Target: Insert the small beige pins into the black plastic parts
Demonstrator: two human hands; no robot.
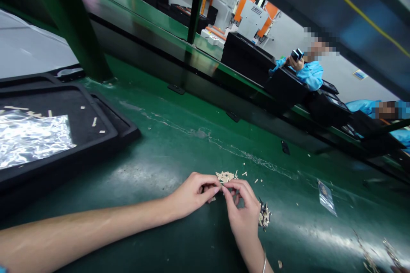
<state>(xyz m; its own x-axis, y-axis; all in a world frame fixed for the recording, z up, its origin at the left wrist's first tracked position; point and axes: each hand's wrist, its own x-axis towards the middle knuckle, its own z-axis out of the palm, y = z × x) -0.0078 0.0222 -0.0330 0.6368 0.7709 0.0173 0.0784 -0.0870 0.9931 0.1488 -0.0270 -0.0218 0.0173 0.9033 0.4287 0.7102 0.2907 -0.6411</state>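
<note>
My left hand (199, 192) and my right hand (242, 198) meet fingertip to fingertip just above the green table (153, 239). Each is closed in a pinch between thumb and forefinger. Whatever lies between the fingertips is too small and too hidden to name. Right behind the fingers is a heap of small cream-coloured strips (226, 176), with a few loose bits scattered to its right. Beside my right wrist sits a second small pile of mixed dark and pale pieces (264, 215), partly covered by the hand.
At left, a black tray (105, 140) holds a shiny silver bag (35, 136) and loose pale strips. A small clear plastic bag (326, 197) lies to the right. Thin metallic pieces (391, 252) lie at lower right. Behind the table's raised edge, a co-worker's blue sleeve (310, 75) shows among black bins (248, 57).
</note>
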